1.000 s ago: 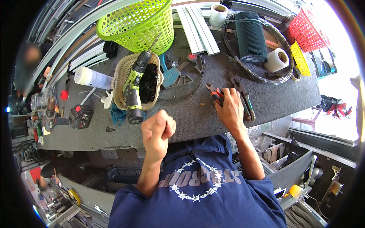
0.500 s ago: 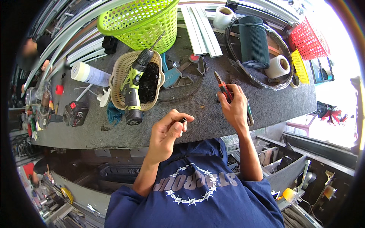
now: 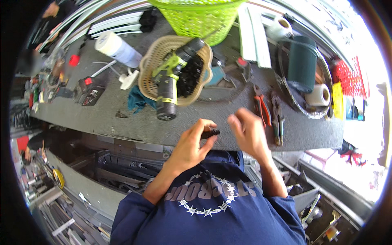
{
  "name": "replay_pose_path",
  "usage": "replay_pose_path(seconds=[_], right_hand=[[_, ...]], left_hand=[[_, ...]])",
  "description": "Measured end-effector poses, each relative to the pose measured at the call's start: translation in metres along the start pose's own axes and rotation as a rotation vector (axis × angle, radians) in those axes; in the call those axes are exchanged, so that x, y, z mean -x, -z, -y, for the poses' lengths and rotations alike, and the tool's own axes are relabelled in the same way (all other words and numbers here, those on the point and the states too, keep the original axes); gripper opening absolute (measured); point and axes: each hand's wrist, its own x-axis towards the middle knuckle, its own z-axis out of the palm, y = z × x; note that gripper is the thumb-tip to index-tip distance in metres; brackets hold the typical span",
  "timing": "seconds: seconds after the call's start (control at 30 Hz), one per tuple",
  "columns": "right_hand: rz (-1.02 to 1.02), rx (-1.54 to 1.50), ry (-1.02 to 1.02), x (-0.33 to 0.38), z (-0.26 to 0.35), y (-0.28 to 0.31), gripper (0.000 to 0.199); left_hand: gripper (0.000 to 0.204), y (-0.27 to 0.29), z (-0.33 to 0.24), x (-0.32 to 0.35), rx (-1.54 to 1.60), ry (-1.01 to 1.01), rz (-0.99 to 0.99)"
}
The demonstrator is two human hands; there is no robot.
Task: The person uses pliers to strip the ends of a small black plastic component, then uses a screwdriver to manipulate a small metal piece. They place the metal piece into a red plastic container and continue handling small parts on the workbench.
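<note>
Between the thumb and fingers of my left hand (image 3: 188,143) is a small black part (image 3: 210,133), held above the near edge of the table. Its exact kind is too small to tell. Just right of it hovers my right hand (image 3: 251,134), blurred, thumb apart from the fingers, with nothing visible in it. Beyond the right hand lie red-handled pliers (image 3: 262,108) on the tabletop, and beside them a second, worn plier-like tool (image 3: 278,118). A beige basket (image 3: 143,77) holds small black pieces (image 3: 191,77), with a green-and-black cordless drill (image 3: 168,81) resting across it.
A lime green basket (image 3: 200,20) stands behind. Left are a white cylindrical bottle (image 3: 118,49), a blue cloth (image 3: 139,100) and a battery pack (image 3: 92,92). White profiles (image 3: 255,36), a dark green roll (image 3: 302,63) and a red basket (image 3: 349,77) stand toward the far right.
My right hand has let go of the red-handled pliers, which now lie on the table, and has come toward my left hand. The left keeps the black part. The view has shifted.
</note>
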Motion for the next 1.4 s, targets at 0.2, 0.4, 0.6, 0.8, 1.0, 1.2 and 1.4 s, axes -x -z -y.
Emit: replay_pose_path(seconds=[0.2, 0.4, 0.6, 0.8, 1.0, 1.2, 1.4], right_hand=[[0.321, -0.137, -0.105, -0.01, 0.032, -0.054, 0.03], [0.497, -0.25, -0.007, -0.02, 0.037, -0.089, 0.019], [0.691, -0.176, -0.063, -0.031, 0.048, -0.121, 0.029], [0.801, -0.19, 0.058, -0.029, 0.072, -0.152, 0.033], [0.718, -0.162, 0.091, -0.015, 0.105, -0.208, 0.028], [0.612, -0.067, 0.188, 0.0, 0.151, -0.275, 0.026], [0.684, -0.098, 0.262, 0.017, 0.203, -0.345, 0.027]], left_hand=[[0.032, 0.001, 0.032, 0.022, 0.056, 0.009, -0.162], [0.028, 0.032, 0.049, 0.055, -0.053, 0.104, -0.171], [0.02, 0.045, 0.053, 0.085, 0.08, 0.223, -0.333], [0.026, 0.048, 0.064, 0.113, 0.277, 0.274, -0.545], [0.035, 0.072, 0.095, 0.146, 0.44, 0.317, -0.602], [0.037, 0.107, 0.133, 0.189, 0.601, 0.3, -0.69], [0.037, 0.159, 0.169, 0.25, 0.987, 0.32, -0.666]])
